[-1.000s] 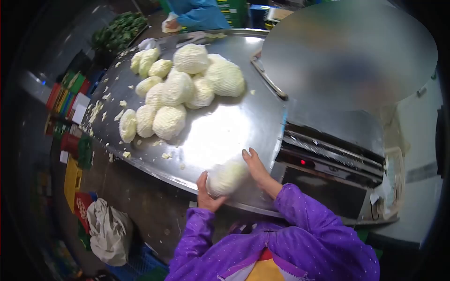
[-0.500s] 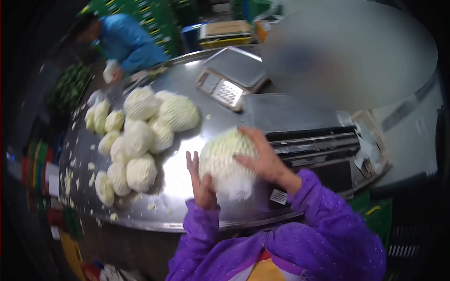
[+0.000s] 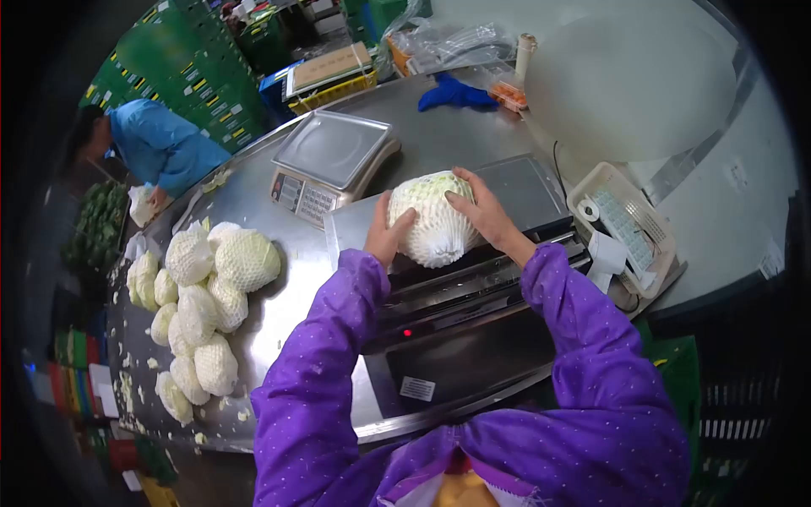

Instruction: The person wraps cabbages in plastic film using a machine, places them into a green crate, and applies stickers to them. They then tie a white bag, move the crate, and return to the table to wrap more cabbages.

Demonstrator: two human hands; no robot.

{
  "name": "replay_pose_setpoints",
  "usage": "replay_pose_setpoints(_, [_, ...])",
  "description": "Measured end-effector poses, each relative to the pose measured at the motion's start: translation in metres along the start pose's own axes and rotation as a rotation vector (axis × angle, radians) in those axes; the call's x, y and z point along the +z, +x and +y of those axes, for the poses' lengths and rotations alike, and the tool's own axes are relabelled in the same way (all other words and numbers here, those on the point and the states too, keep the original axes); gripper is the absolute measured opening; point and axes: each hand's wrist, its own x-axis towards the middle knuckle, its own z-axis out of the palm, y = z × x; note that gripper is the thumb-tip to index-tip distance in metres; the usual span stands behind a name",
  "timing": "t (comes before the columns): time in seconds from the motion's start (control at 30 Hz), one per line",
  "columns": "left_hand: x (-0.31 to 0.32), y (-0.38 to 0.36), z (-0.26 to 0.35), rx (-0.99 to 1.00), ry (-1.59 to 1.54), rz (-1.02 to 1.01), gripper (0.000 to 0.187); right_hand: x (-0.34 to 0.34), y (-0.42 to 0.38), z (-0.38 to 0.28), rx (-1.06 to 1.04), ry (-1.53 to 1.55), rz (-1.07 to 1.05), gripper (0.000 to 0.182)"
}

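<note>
A pale green cabbage (image 3: 432,221) in a white foam net sits between my two hands, above the far side of a black wrapping machine (image 3: 473,296) with a lit red lamp. My left hand (image 3: 387,230) presses on the cabbage's left side, thumb on top. On its right upper side, my right hand (image 3: 488,213) grips it with the thumb across the net. The undersides of my fingers are hidden. Left of the machine, several netted cabbages (image 3: 198,313) lie piled on the metal table (image 3: 296,338).
A weighing scale (image 3: 334,152) stands beyond my left hand. To the right is a cream basket (image 3: 625,228) with label rolls and papers. A blue cloth (image 3: 456,93) lies at the back. A person in blue (image 3: 165,144) works at the far left, near green crates (image 3: 173,76).
Both hands have carried the cabbage away from my body, from the bare table beside the machine to above it. My left hand, spread before, now holds the cabbage's side. The view has shifted right.
</note>
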Motion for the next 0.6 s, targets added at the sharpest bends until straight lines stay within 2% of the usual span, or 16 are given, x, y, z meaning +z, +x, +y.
replay_pose_setpoints(0.03, [-0.005, -0.013, 0.008, 0.020, 0.052, 0.097, 0.069, -0.013, 0.002, 0.006, -0.059, -0.045, -0.053, 0.052])
replay_pose_setpoints(0.07, [-0.015, -0.031, 0.020, 0.030, 0.046, 0.121, 0.065, -0.033, -0.001, 0.003, -0.121, -0.100, -0.081, 0.051])
replay_pose_setpoints(0.1, [-0.032, -0.046, 0.025, 0.127, 0.149, 0.089, 0.062, -0.056, -0.005, -0.001, -0.183, -0.154, -0.108, 0.049])
replay_pose_setpoints(0.13, [-0.048, -0.067, 0.037, 0.193, 0.393, 0.076, 0.056, -0.084, -0.009, -0.006, -0.333, -0.374, -0.243, 0.050])
replay_pose_setpoints(0.17, [-0.061, -0.087, 0.049, 0.391, 0.775, 0.039, 0.047, -0.111, -0.012, -0.010, -0.491, -0.593, -0.376, 0.052])
replay_pose_setpoints(0.2, [-0.072, -0.103, 0.049, 0.501, 0.982, -0.020, 0.043, -0.130, -0.013, -0.010, -0.562, -0.703, -0.554, 0.054])
replay_pose_setpoints(0.27, [-0.082, -0.122, 0.056, 0.562, 1.317, -0.278, 0.043, -0.149, -0.020, -0.009, -0.695, -0.916, -0.913, 0.061])
replay_pose_setpoints(0.3, [-0.082, -0.125, 0.059, 0.585, 1.454, -0.411, 0.044, -0.147, -0.018, -0.013, -0.754, -0.961, -0.976, 0.061])
replay_pose_setpoints(0.4, [-0.074, -0.109, 0.061, 0.687, 1.580, -0.646, 0.044, -0.130, -0.007, -0.011, -0.978, -1.025, -1.086, 0.060])
replay_pose_setpoints(0.47, [-0.074, -0.099, 0.050, 0.763, 1.632, -0.742, 0.050, -0.116, -0.006, -0.012, -0.919, -0.980, -1.143, 0.057])
replay_pose_setpoints(0.57, [-0.076, -0.093, 0.045, 0.781, 1.630, -0.730, 0.048, -0.112, -0.012, -0.020, -0.842, -0.955, -1.122, 0.050])
replay_pose_setpoints(0.6, [-0.077, -0.093, 0.042, 0.838, 1.613, -0.707, 0.037, -0.117, -0.015, -0.023, -0.837, -0.965, -1.137, 0.050])
